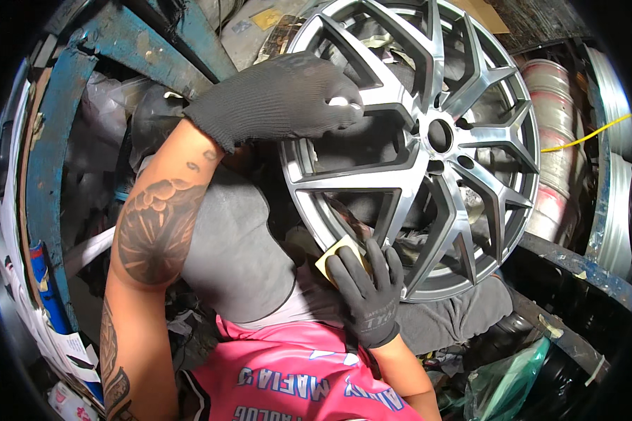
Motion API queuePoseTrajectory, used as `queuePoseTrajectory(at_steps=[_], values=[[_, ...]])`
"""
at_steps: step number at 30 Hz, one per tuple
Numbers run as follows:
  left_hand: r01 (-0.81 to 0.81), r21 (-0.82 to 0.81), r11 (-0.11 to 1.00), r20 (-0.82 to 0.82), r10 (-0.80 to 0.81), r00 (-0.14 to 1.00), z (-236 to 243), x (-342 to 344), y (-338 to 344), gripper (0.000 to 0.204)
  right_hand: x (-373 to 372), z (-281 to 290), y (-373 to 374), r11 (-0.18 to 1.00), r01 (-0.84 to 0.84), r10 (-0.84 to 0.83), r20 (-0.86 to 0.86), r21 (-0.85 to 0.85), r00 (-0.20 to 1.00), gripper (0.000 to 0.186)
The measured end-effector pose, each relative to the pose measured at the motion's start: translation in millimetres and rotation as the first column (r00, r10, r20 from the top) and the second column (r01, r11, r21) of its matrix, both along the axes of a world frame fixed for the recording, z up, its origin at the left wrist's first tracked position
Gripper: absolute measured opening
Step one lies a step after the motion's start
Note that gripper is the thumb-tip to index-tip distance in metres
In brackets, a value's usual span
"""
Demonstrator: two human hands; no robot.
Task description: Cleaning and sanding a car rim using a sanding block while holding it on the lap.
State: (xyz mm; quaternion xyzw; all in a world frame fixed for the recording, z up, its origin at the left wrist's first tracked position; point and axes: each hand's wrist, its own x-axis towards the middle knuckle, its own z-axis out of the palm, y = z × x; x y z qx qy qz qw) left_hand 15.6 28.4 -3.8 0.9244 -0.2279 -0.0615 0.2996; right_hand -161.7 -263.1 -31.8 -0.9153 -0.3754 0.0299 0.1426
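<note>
A silver and dark grey multi-spoke alloy wheel [440,132] fills the upper right of the head view. My left hand [281,102], in a black knit glove, is closed on the wheel at its upper-left spokes, fingertips curled over a spoke. My right hand [364,295], gloved in black, presses a yellow square pad [335,256] against the lower-left rim, its fingers bent over the pad. Under my arms lie a grey padded surface [235,238] and a dark grey cloth [463,316] beneath the wheel's lower edge.
A blue metal frame [45,203] borders the left, with a blue tube [53,302] beside it. At the right are a dented metal cylinder [551,210], a yellow hose [586,133] and stacked silver rims [614,210]. Green plastic sheeting [505,379] lies low at the right.
</note>
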Motion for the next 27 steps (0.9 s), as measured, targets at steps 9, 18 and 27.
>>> queuePoseTrajectory(at_steps=[9,18,27], values=[[0.049,0.059,0.997,-0.006,-0.049,0.999,-4.9,6.4,4.3,0.039,25.0,35.9,31.7,0.982,-0.101,0.085,-0.104,-0.160,0.991,0.050],[-0.076,0.071,0.995,-0.179,0.087,0.980,-4.0,13.9,0.8,0.045,33.6,41.7,38.3,0.964,-0.146,0.124,-0.111,-0.221,0.986,0.061],[-0.035,0.117,0.993,-0.125,0.050,0.991,-4.9,15.9,-2.8,0.048,34.2,33.8,33.0,0.950,-0.196,0.179,-0.092,-0.243,0.980,0.056]])
